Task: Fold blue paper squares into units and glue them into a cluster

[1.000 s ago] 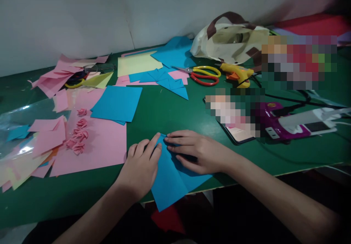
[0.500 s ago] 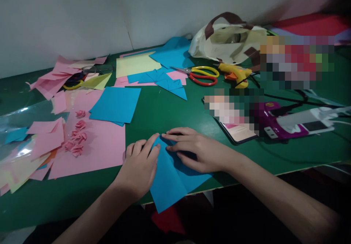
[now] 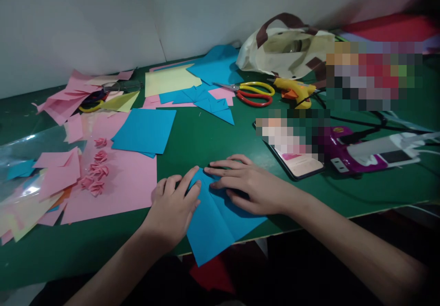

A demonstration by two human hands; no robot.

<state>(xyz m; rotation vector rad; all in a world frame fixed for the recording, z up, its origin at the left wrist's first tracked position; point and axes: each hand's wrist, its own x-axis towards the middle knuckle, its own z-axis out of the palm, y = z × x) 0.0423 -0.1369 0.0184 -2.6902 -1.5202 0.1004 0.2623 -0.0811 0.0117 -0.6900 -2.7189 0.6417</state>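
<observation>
A creased blue sheet [image 3: 215, 232] lies at the green table's front edge, its lower corner sticking out past the edge. On the sheet's upper left side rests my left hand [image 3: 173, 210], its thumb and index finger on the paper near the top corner. My right hand [image 3: 242, 184] lies over the upper right part with its fingers spread, the fingertips close to that same corner. Part of the sheet is hidden under both hands. Left of them, small pink folded flowers [image 3: 98, 171] sit on a pink sheet [image 3: 137, 182].
Behind are a blue stack [image 3: 146, 132], folded blue pieces [image 3: 215, 106], red-and-yellow scissors [image 3: 256, 94], a yellow glue gun [image 3: 295, 90] and a cloth bag [image 3: 250, 58]. To the right lie a phone [image 3: 304, 164] and a purple power strip [image 3: 338, 148] with cables. Paper scraps [image 3: 63, 171] lie left.
My right hand has shifted very slightly up and right, its fingertips a little farther from my left index finger. The sheet has hardly moved.
</observation>
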